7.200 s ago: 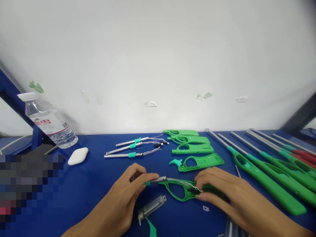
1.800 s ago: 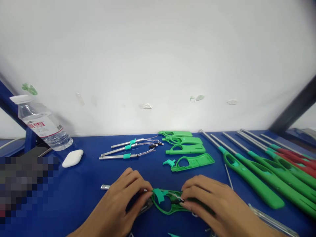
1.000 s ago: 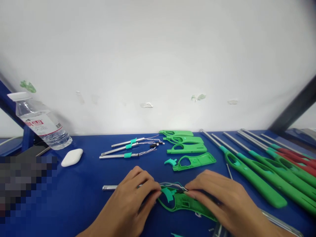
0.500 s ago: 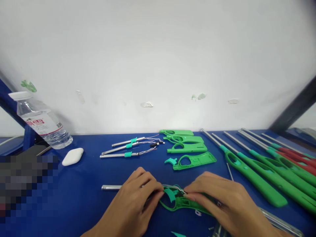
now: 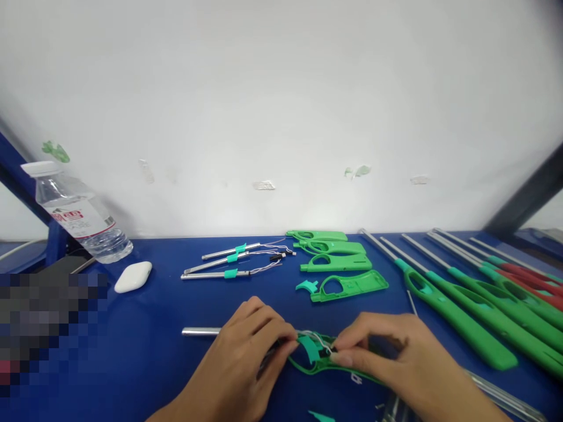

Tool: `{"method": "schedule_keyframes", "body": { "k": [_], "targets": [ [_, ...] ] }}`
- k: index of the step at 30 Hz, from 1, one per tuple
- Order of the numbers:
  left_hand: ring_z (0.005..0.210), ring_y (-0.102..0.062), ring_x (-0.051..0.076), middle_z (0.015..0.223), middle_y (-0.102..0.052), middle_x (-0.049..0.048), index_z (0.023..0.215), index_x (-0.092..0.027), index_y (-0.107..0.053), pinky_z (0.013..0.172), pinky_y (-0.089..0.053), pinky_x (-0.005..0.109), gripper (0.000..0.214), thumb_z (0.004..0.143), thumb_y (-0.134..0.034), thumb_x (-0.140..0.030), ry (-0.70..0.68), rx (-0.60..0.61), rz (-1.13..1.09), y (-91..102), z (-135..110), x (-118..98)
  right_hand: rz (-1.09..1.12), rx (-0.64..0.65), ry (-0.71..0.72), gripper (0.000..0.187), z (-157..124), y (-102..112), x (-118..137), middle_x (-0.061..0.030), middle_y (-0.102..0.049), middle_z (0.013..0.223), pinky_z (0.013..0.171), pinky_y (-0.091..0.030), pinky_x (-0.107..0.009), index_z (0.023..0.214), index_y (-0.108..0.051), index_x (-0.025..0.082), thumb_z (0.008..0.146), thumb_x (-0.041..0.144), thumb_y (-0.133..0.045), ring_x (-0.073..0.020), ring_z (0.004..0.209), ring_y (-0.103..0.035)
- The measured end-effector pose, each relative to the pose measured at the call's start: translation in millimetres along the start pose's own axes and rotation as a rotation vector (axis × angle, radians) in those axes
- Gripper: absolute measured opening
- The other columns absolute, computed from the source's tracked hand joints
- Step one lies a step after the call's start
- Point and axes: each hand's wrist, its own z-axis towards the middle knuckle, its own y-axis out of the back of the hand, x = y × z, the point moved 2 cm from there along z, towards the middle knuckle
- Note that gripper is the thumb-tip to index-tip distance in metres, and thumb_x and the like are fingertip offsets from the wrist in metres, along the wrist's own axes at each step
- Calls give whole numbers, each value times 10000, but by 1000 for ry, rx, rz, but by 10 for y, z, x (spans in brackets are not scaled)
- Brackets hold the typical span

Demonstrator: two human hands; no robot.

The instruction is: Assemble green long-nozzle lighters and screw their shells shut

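My left hand point(image 5: 250, 354) is closed around the front end of a green lighter handle half point(image 5: 308, 368) that lies inner side up. From under that hand a metal lighter tube point(image 5: 200, 332) sticks out to the left. A teal trigger point(image 5: 310, 349) sits in the shell beside the finger loop. My right hand point(image 5: 387, 357) pinches a small black part point(image 5: 328, 353) inside the shell between thumb and forefinger. White wires point(image 5: 313, 335) run along the shell to this part. My right fingers hide some of the black part and the shell's rear.
Behind lie several metal tubes with wires point(image 5: 215, 275) and green handle halves point(image 5: 352, 286). Assembled green lighters point(image 5: 461, 322) and red ones line the right. A water bottle point(image 5: 81, 217) leans at the left near a white case point(image 5: 133, 276). A teal piece point(image 5: 321, 416) lies in front.
My right hand's fingertips have shifted slightly down and its grip on the black part shows more clearly. My left hand keeps its hold. The whole view has drifted slightly.
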Motion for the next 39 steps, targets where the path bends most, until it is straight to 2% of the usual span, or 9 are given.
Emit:
{"method": "schedule_keyframes", "body": {
  "k": [5,15,21,31,34,39],
  "targets": [
    [843,-544,202,932,-686,24,1033,-205,-638,774,-451,324,195,1001,-548,-34,-35,4,56,10,-2,-34,2,9,32,71,-1,0,36,15,-806,727,621,-613,-254,749,-832,296,817,276,-836,-204,674,-757],
    [806,-521,220,894,-677,37,1017,-179,-641,756,-413,368,191,969,-564,-11,-125,-35,263,29,2,-111,-41,4,13,97,-24,6,97,25,-795,713,601,-589,-244,738,-824,300,832,326,-820,-185,658,-733],
    [795,-534,215,891,-685,19,994,-196,-634,798,-393,380,193,981,-546,-24,-94,-9,292,24,-3,-99,-38,17,40,101,-16,-13,74,23,-773,664,562,-580,-241,730,-819,287,830,293,-824,-179,607,-722],
    [794,-531,217,888,-681,23,1001,-197,-630,790,-399,375,183,997,-538,-39,-105,1,279,24,17,-96,-1,30,-32,58,-23,-29,48,40,-789,692,644,-577,-255,859,-779,274,854,328,-800,-184,674,-743],
    [806,-536,222,891,-679,36,1005,-185,-648,777,-439,368,168,1006,-545,-52,-95,41,257,35,39,-86,-18,42,24,66,-13,-36,39,57,-789,706,662,-582,-241,911,-798,292,853,324,-808,-173,679,-745],
    [823,-538,222,910,-682,54,1016,-167,-684,753,-498,348,184,1034,-525,-75,-76,110,228,11,65,-48,-144,50,228,62,-40,-32,55,50,-807,827,699,-593,-224,921,-801,303,875,261,-805,-161,748,-742]
  ]
}}
